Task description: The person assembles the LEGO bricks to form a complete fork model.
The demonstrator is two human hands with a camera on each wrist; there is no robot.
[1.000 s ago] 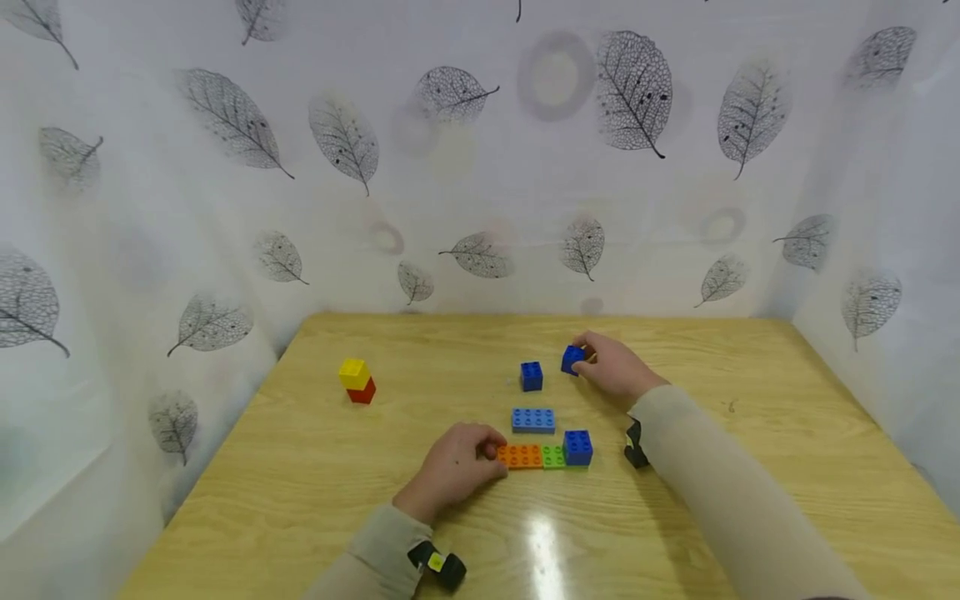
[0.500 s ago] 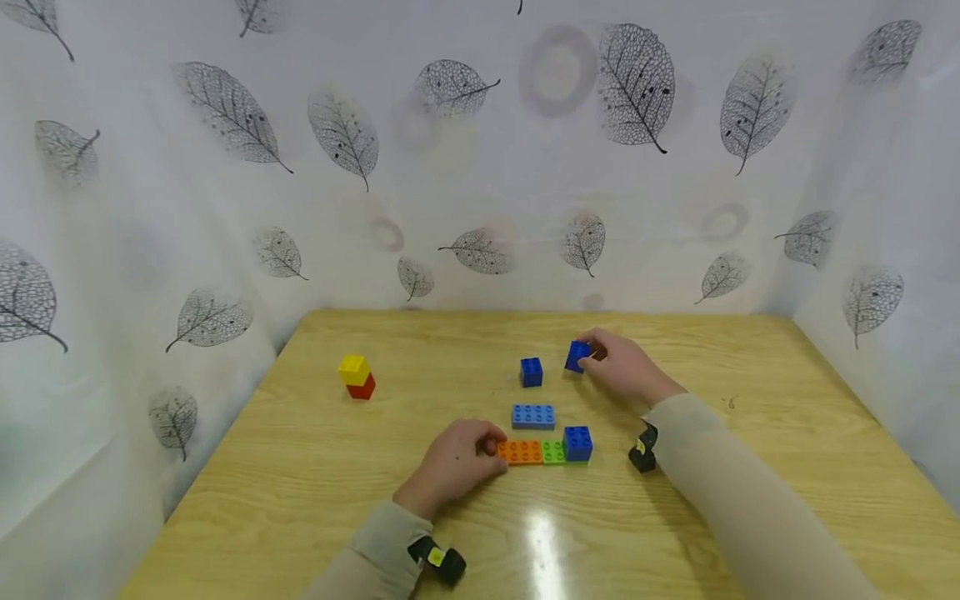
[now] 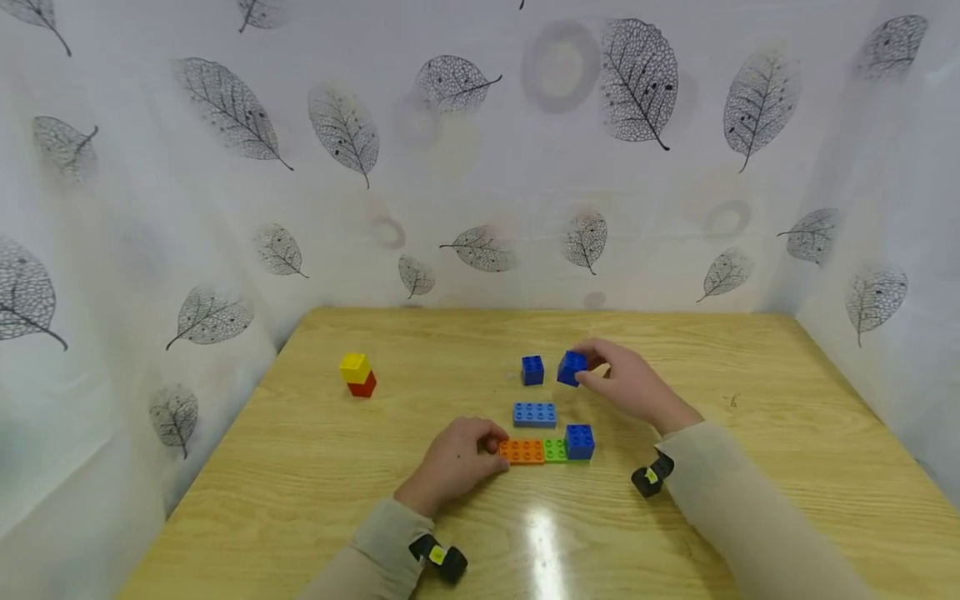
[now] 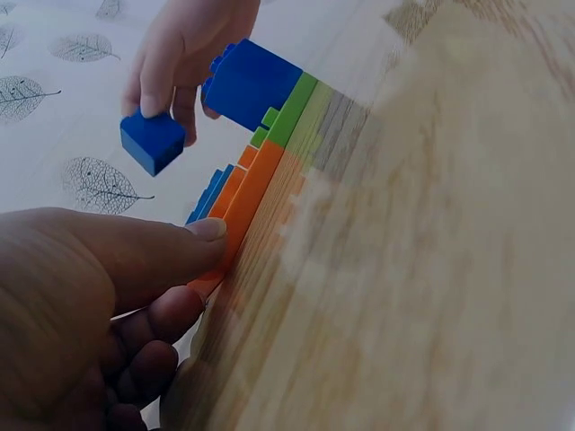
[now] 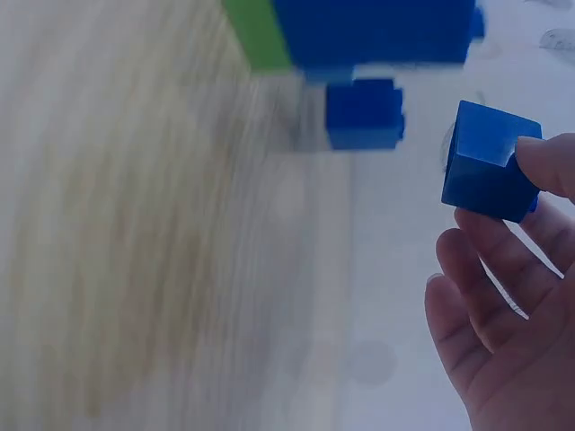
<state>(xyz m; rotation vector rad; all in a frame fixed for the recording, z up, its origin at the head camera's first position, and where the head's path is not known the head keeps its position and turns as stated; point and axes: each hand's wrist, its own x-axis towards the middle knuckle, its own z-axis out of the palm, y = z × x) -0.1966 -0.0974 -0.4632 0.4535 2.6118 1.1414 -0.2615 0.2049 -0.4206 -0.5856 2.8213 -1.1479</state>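
Note:
My left hand (image 3: 459, 460) pinches the left end of an orange building brick (image 3: 522, 451) between thumb and fingers. A light green brick (image 3: 555, 450) adjoins the orange one, and a dark blue brick (image 3: 580, 442) stands at the right end of this row. My right hand (image 3: 626, 381) pinches a second dark blue brick (image 3: 571, 367), tilted and raised in the air. In the right wrist view the thumb presses one side of this held blue brick (image 5: 490, 162), with fingertips against another. The left wrist view shows the thumb lying along the orange brick (image 4: 241, 215).
A light blue brick (image 3: 535, 414) lies just behind the row. Farther back stands another dark blue brick (image 3: 532, 370). A yellow brick (image 3: 356, 367) sits on a red brick (image 3: 363, 385) at the left of the wooden table (image 3: 300, 500). A leaf-patterned curtain (image 3: 480, 167) closes off the back.
My right hand has lifted the blue brick from the table, tilting it, and now brings it slightly nearer. The left hand stays on the orange brick.

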